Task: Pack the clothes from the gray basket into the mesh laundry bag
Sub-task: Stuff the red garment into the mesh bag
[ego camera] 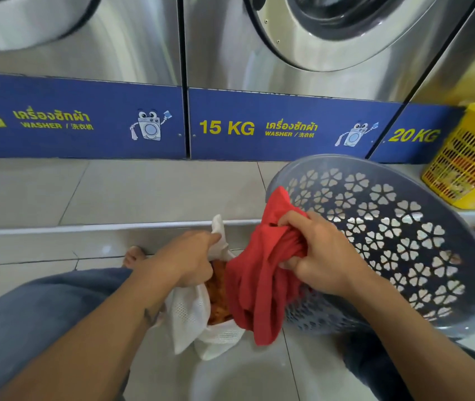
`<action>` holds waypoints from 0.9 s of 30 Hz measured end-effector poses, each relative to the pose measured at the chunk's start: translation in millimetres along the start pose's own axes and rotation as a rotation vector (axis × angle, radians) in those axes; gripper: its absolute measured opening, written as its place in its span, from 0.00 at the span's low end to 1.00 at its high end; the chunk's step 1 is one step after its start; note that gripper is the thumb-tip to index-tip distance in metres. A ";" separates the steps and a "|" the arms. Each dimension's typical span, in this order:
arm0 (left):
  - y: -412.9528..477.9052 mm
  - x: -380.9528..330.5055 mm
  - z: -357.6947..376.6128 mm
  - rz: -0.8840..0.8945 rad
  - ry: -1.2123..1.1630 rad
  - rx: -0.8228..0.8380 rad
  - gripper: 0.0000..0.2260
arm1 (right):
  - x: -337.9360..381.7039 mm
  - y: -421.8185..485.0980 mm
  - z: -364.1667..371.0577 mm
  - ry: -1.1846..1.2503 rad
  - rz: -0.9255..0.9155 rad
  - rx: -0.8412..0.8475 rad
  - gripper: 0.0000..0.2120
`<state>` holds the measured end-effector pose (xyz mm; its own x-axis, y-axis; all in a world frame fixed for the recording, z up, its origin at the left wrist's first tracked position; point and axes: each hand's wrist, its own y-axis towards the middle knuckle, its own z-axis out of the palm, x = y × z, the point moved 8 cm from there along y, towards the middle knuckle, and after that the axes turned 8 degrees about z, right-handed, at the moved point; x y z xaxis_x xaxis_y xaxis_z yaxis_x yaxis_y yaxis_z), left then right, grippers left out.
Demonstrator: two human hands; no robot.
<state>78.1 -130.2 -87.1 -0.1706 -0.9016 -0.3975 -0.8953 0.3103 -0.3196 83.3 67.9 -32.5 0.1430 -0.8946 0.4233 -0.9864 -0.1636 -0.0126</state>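
The gray basket [404, 227], pierced with flower-shaped holes, lies tipped toward me at the right, and no clothes show inside it. My right hand [320, 256] grips a bunched red garment [256, 290] that hangs over the mouth of the white mesh laundry bag [190, 314]. My left hand [190, 256] holds the bag's rim up and open. An orange patterned cloth [217, 293] lies inside the bag. The bag's lower part rests on the tiled floor between my knees.
Steel washers with blue labelled panels [230, 128] stand in a row straight ahead on a raised tiled step [114, 227]. A yellow slotted basket [470, 160] stands at the far right. My jeans-clad legs flank the bag, and a bare foot [133, 256] shows at the left.
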 end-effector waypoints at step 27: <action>-20.3 38.0 -0.4 -0.045 -0.303 -0.080 0.32 | 69.9 -21.8 14.7 -0.272 -0.082 -0.370 0.18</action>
<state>89.6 -170.9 -95.3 -0.0103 -0.7790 -0.6269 -0.9309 0.2364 -0.2784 115.9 2.9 -15.9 0.1886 -0.9696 0.1560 -0.9264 -0.1229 0.3560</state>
